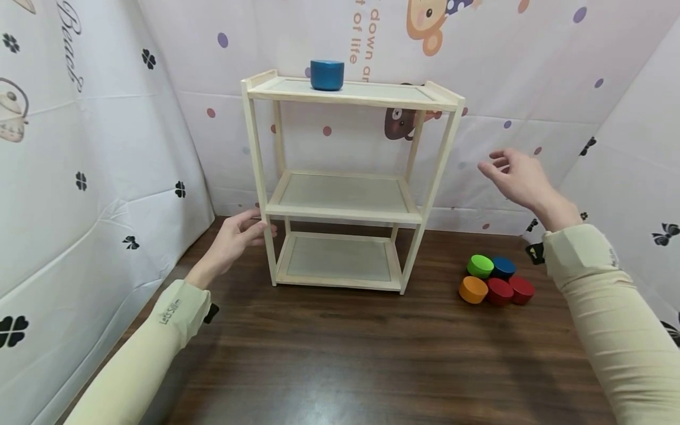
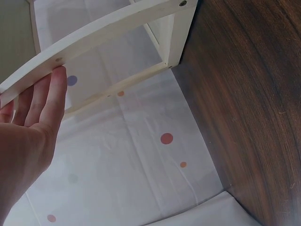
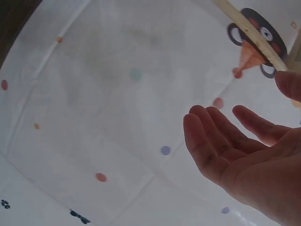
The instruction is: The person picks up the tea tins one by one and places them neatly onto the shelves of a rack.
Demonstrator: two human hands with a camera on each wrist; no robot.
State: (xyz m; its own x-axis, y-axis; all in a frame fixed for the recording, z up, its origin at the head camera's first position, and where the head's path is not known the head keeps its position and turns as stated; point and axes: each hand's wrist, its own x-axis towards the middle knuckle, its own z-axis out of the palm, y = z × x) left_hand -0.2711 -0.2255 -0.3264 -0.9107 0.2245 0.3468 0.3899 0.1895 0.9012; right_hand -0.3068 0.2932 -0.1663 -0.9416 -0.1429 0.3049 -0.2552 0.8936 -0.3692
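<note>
A three-tier shelf rack (image 1: 345,213) of pale wood stands on the dark table. My left hand (image 1: 240,231) holds its front left post just below the middle tier, with fingertips showing past the post. In the left wrist view the fingers (image 2: 52,96) lie against that post. On the top tier sits a blue cylinder (image 1: 327,75), left of centre. My right hand (image 1: 517,177) hovers in the air right of the rack, fingers loosely bent and holding nothing. The right wrist view shows the same bare palm and fingers (image 3: 207,150).
Right of the rack, below my right hand, several short cylinders stand grouped on the wooden table (image 1: 340,354): a green one (image 1: 480,267), a blue one (image 1: 503,268), an orange one (image 1: 473,290) and two red ones (image 1: 522,290). Printed white cloth (image 1: 531,77) hangs behind and at both sides.
</note>
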